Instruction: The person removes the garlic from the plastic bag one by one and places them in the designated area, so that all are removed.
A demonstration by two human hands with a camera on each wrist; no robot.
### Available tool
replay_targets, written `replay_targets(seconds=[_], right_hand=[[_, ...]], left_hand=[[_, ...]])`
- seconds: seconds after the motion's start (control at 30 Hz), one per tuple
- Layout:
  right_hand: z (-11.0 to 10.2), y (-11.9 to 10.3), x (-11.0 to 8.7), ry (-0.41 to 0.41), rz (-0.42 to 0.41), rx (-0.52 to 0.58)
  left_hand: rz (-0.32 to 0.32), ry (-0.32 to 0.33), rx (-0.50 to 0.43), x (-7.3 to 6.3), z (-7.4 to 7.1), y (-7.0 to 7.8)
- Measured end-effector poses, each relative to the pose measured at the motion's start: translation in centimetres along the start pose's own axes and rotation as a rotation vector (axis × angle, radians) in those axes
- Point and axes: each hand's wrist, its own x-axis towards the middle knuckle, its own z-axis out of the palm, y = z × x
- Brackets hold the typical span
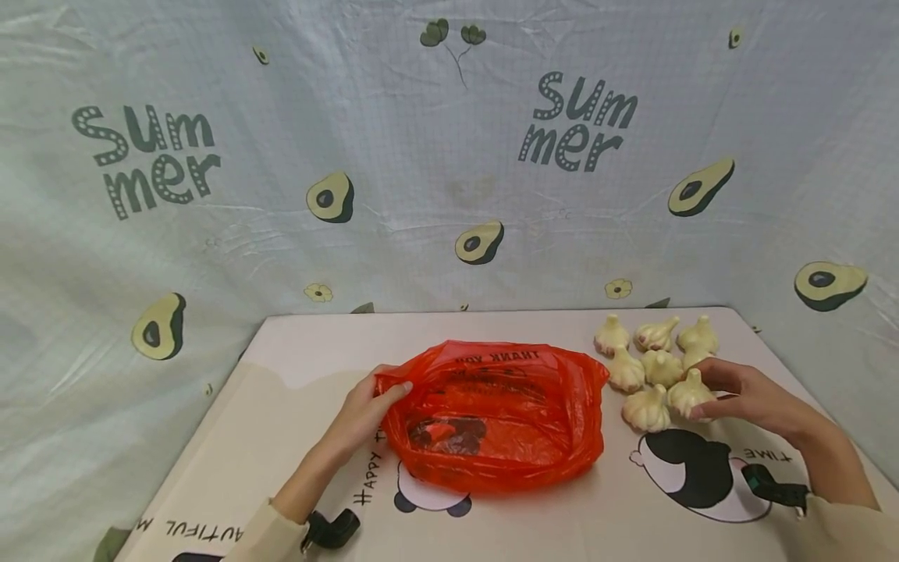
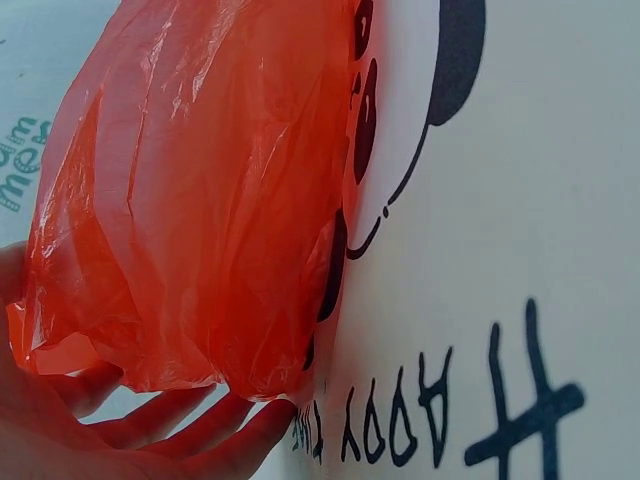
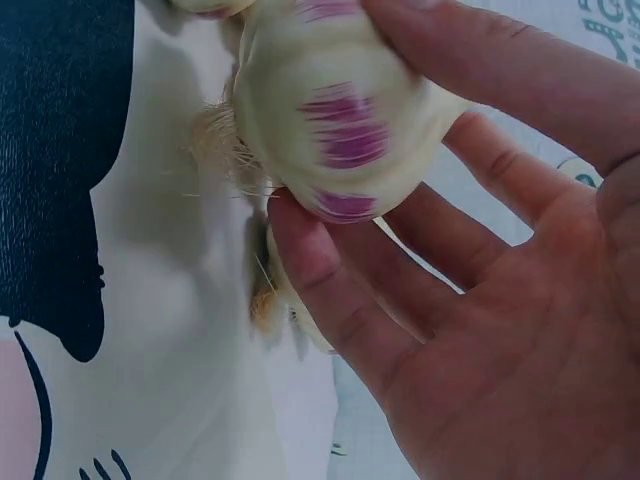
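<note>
A red plastic bag (image 1: 492, 460) lies on the table with its mouth spread wide toward me. My left hand (image 1: 361, 417) pinches the bag's left rim, thumb inside and fingers outside; the left wrist view shows those fingers (image 2: 235, 440) against the red film (image 2: 220, 200). At the right, my right hand (image 1: 755, 398) grips a garlic bulb (image 1: 691, 396) between thumb and fingers. Purple streaks and roots show on this bulb (image 3: 340, 120) in the right wrist view. Whether it is off the table, I cannot tell. Several other garlic bulbs (image 1: 646, 409) cluster beside and behind it.
The pale table (image 1: 302, 375) carries printed cartoon faces and lettering. A white curtain (image 1: 393, 265) with avocado prints hangs behind and at both sides. Dark wrist-mounted devices sit at my left cuff (image 1: 333, 531) and right cuff (image 1: 772, 485).
</note>
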Motion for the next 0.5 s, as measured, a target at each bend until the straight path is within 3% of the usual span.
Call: replay_targets(seconds=[0.2, 0.5], right_hand=[[0.25, 0.42, -0.01, -0.008, -0.033, 0.0], [-0.08, -0.07, 0.17, -0.007, -0.009, -0.068]], left_hand=[[-0.002, -0.007, 0.009, -0.19, -0.18, 0.42], [0.004, -0.006, 0.018, -0.08, -0.13, 0.47]])
